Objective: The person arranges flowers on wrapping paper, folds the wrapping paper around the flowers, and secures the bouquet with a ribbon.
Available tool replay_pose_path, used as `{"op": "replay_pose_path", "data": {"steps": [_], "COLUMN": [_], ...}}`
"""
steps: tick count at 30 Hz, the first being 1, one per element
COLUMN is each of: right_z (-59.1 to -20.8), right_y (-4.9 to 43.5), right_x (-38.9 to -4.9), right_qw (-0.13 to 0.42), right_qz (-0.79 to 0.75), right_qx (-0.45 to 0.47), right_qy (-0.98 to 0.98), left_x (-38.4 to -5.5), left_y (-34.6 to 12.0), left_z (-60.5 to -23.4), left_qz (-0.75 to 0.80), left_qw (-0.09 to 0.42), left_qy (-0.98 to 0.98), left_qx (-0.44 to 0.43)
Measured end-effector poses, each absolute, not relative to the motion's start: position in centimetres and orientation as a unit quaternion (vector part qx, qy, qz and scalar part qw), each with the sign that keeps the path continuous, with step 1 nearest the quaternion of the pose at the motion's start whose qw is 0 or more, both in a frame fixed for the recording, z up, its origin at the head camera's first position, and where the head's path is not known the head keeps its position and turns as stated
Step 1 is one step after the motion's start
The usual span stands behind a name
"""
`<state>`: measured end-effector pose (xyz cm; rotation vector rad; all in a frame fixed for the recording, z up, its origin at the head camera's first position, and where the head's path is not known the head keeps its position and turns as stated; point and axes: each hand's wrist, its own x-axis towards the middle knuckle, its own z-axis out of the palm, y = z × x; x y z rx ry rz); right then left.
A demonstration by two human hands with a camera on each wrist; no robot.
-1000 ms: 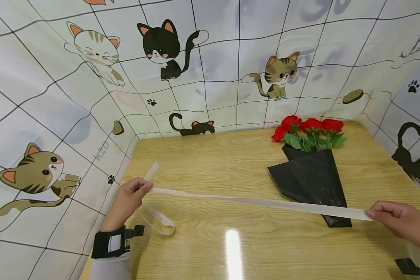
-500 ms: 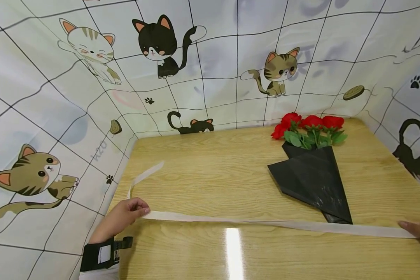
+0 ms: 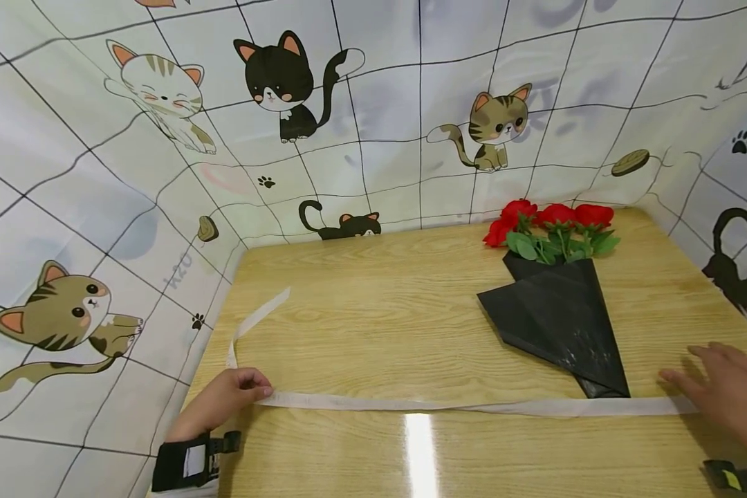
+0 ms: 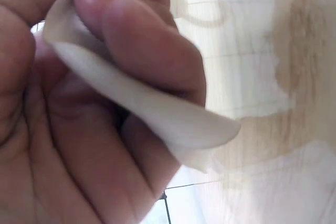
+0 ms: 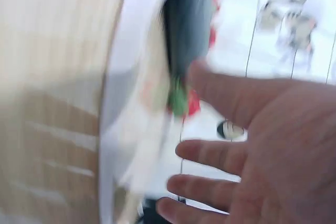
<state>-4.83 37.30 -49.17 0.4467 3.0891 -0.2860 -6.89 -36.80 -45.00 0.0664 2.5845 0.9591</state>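
Observation:
A long pale ribbon (image 3: pixel 361 402) stretches across the front of the wooden table, with a slight twist near its middle. My left hand (image 3: pixel 233 398) pinches it near the left side; in the left wrist view the ribbon (image 4: pixel 142 98) runs between the curled fingers. Its loose tail bends up and away behind that hand. At the right end, my right hand (image 3: pixel 725 394) hovers over the ribbon with fingers spread; the right wrist view shows the fingers (image 5: pixel 210 156) apart and holding nothing. The ribbon's far right end is hidden behind this hand.
Behind the ribbon's right half lies a bouquet of red roses (image 3: pixel 557 216) with green leaves, wrapped in black paper (image 3: pixel 554 318). The paper's lower tip comes close to the ribbon. A cat-printed cloth wall (image 3: pixel 392 166) borders the table (image 3: pixel 373 297) at the back and sides.
The ribbon came down onto the table and nearer the front. My right hand drew it rightward, then let go and spread its fingers. The left hand moved nearer the front, still pinching.

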Motion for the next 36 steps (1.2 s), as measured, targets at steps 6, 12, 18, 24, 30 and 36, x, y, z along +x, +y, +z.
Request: {"op": "replay_pose_path", "data": {"steps": [6,12,18,24,30,36], "right_z": [-50.4,-50.3,-50.2,-49.9,-47.6,-45.8], "right_y": [36.8,37.9,37.7,37.4,35.9,34.3], "right_x": [-4.6,-4.1,-4.4,-4.9,-6.9,-10.1], "right_qw": [0.120,0.118,0.117,0.107,0.104,0.135], "right_qz": [-0.116,-0.097,-0.106,-0.118,-0.217,-0.266], "right_qx": [0.063,0.078,0.088,0.064,0.028,0.013], "right_qy": [0.984,0.985,0.984,0.985,0.970,0.955], "left_x": [-6.5,-5.6,-5.5,-5.4,-5.4,-5.4], "left_y": [-37.0,-37.6,-38.3,-38.4,-38.4,-38.5], "left_z": [-45.3,-45.5,-45.7,-45.7,-45.7,-45.8], "left_qz": [0.334,0.328,0.315,0.332,0.347,0.342], "left_qw": [0.205,0.216,0.205,0.222,0.231,0.227], "left_qy": [0.920,0.920,0.926,0.917,0.909,0.912], "left_qx": [0.020,0.000,-0.006,-0.009,0.004,-0.007]}}
